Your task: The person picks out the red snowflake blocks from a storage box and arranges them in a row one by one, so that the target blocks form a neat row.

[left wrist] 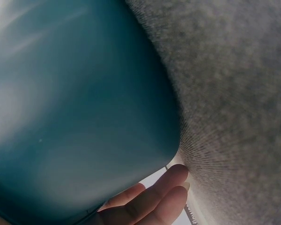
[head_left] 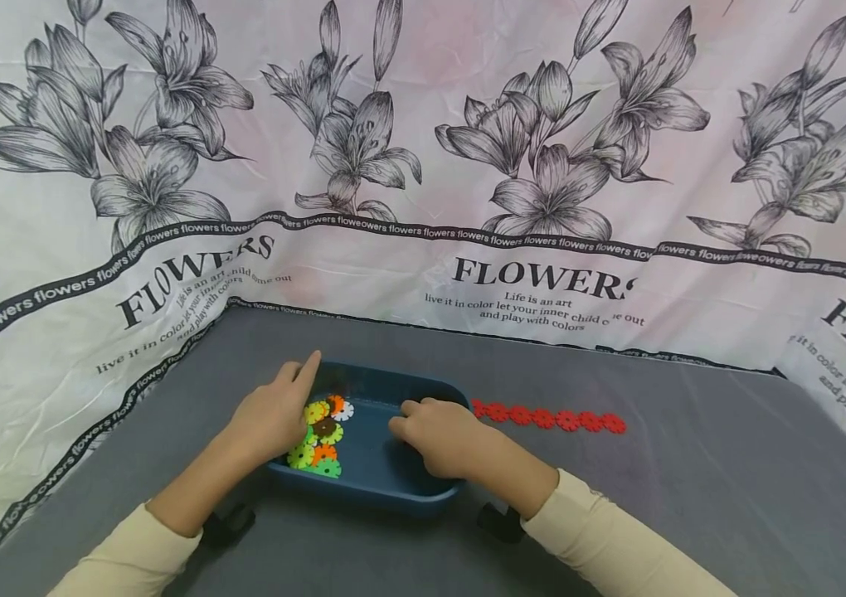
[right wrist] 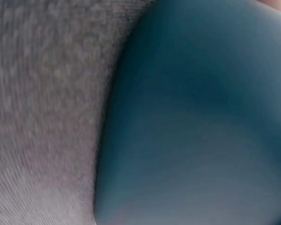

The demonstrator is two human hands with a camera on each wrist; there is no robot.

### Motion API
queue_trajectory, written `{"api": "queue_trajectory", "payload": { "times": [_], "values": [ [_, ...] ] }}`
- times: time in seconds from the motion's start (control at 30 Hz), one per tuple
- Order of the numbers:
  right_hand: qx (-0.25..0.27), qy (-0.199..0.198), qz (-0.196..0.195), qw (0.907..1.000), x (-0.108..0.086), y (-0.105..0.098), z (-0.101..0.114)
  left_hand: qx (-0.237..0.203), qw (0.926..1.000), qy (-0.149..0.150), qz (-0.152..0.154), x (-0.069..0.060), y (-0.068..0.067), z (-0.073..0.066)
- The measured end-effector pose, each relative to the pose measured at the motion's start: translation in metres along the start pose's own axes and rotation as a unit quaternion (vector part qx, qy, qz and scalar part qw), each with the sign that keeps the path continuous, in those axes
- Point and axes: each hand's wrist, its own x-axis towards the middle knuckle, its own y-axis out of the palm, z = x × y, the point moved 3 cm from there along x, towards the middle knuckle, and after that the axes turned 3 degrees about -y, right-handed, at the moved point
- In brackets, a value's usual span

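A dark blue plastic bin (head_left: 371,495) stands on the grey cloth. My left hand (head_left: 277,419) grips its left end, index finger stretched out along the rim. In the left wrist view, several fingertips (left wrist: 166,199) show past the bin's corner. My right hand (head_left: 441,435) holds the right end, its curled fingers over the rim; the thumb is hidden. Inside, at the left, lie several notched plastic discs (head_left: 301,454) in green, yellow, orange, brown and white. The right wrist view is mostly the bin's blurred outer wall (right wrist: 192,117).
A row of red notched discs (head_left: 542,418), joined edge to edge, lies right of the bin. Grey cloth (head_left: 692,481) covers the table. Behind it hangs a flower-printed curtain (head_left: 393,274). Dark wrist devices (head_left: 501,522) sit under both forearms.
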Motion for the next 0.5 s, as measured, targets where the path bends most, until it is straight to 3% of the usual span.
{"api": "queue_trajectory", "payload": {
  "times": [0.5],
  "values": [
    [0.078, 0.002, -0.033, 0.9964, -0.0017, 0.002, -0.0044, 0.001, 1.0, -0.008, 0.006, 0.0009, 0.0001, -0.0003]
  ]
}}
